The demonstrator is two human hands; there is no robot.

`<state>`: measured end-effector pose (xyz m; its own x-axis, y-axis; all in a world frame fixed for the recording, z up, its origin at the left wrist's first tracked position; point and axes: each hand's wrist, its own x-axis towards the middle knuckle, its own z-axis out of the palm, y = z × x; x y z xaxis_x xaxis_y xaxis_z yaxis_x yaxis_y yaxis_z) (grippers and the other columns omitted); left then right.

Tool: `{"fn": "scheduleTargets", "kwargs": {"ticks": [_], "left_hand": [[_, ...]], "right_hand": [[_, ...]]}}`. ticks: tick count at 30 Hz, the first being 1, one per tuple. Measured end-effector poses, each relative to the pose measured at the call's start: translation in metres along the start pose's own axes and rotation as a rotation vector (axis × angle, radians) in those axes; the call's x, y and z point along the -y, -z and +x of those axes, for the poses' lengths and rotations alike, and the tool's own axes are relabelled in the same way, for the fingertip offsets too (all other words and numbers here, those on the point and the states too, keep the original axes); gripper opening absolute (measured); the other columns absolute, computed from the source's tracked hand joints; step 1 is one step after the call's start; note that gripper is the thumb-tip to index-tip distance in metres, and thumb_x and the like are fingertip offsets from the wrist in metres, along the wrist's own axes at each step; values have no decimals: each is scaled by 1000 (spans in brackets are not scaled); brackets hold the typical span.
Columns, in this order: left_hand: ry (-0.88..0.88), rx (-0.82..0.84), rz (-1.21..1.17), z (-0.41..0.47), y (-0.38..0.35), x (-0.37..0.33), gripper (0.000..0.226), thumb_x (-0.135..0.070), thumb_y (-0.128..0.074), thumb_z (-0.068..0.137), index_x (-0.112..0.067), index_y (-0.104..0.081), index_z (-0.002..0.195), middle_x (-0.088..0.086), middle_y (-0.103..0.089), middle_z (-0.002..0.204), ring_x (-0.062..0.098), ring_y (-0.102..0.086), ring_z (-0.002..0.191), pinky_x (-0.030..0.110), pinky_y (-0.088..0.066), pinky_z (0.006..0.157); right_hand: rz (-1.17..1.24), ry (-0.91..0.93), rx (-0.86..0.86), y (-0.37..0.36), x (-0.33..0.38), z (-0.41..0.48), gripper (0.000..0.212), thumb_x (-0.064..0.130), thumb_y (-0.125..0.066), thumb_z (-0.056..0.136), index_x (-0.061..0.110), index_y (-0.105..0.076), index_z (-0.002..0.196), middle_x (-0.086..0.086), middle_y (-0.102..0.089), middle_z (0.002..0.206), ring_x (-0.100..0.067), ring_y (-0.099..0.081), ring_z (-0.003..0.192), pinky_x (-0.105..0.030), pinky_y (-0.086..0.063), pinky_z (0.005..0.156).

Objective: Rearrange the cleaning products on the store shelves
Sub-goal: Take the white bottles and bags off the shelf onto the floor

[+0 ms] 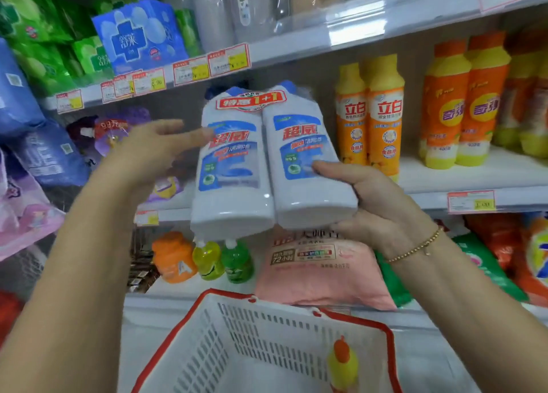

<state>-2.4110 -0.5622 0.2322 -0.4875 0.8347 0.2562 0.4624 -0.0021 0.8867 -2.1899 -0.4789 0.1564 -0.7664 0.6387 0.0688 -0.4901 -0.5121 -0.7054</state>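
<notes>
White plastic twin pack (pixel 261 167): 2 toilet-cleaner btls w/ blue caps, banded together under a red "1+1" tag. You hold it up in front of the mid shelf (pixel 444 176), tilted, bases toward you and caps toward the upper shelf edge.

Your R hand (pixel 373 205) grips the pack's lower right corner, thumb (pixel 326 167) laid on the front label, other fingers curled under and behind. A gold bead bracelet (pixel 415 248) sits on that wrist. Your L hand (pixel 154 149) is spread flat, fingertips at the left btl's side. It's blurred, so can't tell if they touch.

Just right of the pack stand 2 yellow-capped dish-soap btls (pixel 367 117). Further right are 2 orange-capped ones (pixel 462 105), w/ more behind, too blurred to count.

On the lower shelf, under the pack: 1 orange jug (pixel 173 257), 1 small yellow btl (pixel 207 259), 1 small green btl (pixel 237 262) and 1 pink bag (pixel 320 274).

Below your arms is 1 white basket (pixel 252 327) w/ a red rim, holding 1 yellow btl w/ orange cap (pixel 342 366).

The pack blocks the shelf space behind it.
</notes>
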Motion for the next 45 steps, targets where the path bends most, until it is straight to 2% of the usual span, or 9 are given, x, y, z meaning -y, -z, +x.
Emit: {"fn": "scheduleTargets", "kwargs": {"ticks": [3, 11, 18, 26, 30, 33, 35, 38, 45], "left_hand": [[135, 273, -340, 5, 2, 15, 88, -59, -90, 35, -18, -69, 110, 9, -70, 114, 21, -69, 101, 32, -59, 73], [242, 283, -544, 3, -48, 13, 54, -40, -68, 69, -12, -63, 115, 6, -74, 102, 17, -72, 90, 36, -61, 71], [-35, 452, -429, -18, -136, -11, 14, -22, -63, 75, -14, -75, 78, -5, -72, 66, 7, -67, 59, 23, -54, 52], [-233, 726, -401, -60, -244, -10, 39, -12, -75, 66, -15, -69, 105, 1, -73, 108, 18, -68, 101, 32, -55, 82], [-224, 737, -310, -70, -296, 0, 46, 0, -74, 70, -10, -63, 113, -4, -72, 104, 6, -69, 91, 20, -54, 75], [-168, 772, -277, -68, -337, 18, 47, 11, -71, 71, -14, -62, 110, -10, -73, 98, 3, -68, 91, 17, -53, 79], [-128, 752, -269, -69, -362, 33, 51, 11, -74, 69, -22, -62, 106, -14, -73, 96, 0, -68, 89, 14, -52, 77], [-30, 707, -249, -77, -394, 57, 55, 7, -79, 65, -23, -61, 107, -8, -69, 107, 4, -67, 92, 14, -53, 73], [124, 726, -41, -114, -428, 102, 52, -8, -82, 71, -25, -48, 107, -12, -56, 93, -2, -56, 77, 12, -46, 60]], "right_hand": [[13, -19, 18, 2, 7, -3, 36, 11, -57, 79, 0, -59, 113, -20, -66, 114, -32, -66, 101, -51, -52, 86], [-78, -59, 14, 38, 18, -28, 31, 6, -63, 68, -2, -73, 96, -20, -69, 105, -30, -70, 92, -46, -57, 80], [-683, 74, -178, 94, 83, -86, 51, 25, -73, 60, 16, -66, 109, -1, -72, 106, -16, -69, 90, -29, -57, 73], [-1381, 456, -359, 130, 141, -186, 32, 14, -81, 61, 16, -50, 68, 22, -59, 60, 8, -54, 58, -6, -42, 59], [-1446, 368, -405, 174, 150, -206, 40, 21, -84, 60, 18, -68, 96, 13, -71, 88, -1, -62, 72, -16, -48, 68], [-1395, 348, -446, 212, 147, -214, 31, -1, -79, 68, 18, -62, 85, 25, -62, 62, 11, -52, 57, -5, -39, 57], [-1335, 313, -453, 236, 142, -216, 41, -10, -76, 69, 19, -63, 94, 30, -67, 78, 16, -60, 79, -3, -43, 72], [-1340, 272, -510, 274, 131, -217, 51, -3, -81, 66, 19, -67, 109, 19, -70, 105, 4, -62, 101, -15, -47, 88], [-1352, 151, -673, 349, 91, -232, 41, 9, -85, 65, 21, -67, 100, 2, -69, 105, -22, -65, 98, -32, -54, 84]]}}
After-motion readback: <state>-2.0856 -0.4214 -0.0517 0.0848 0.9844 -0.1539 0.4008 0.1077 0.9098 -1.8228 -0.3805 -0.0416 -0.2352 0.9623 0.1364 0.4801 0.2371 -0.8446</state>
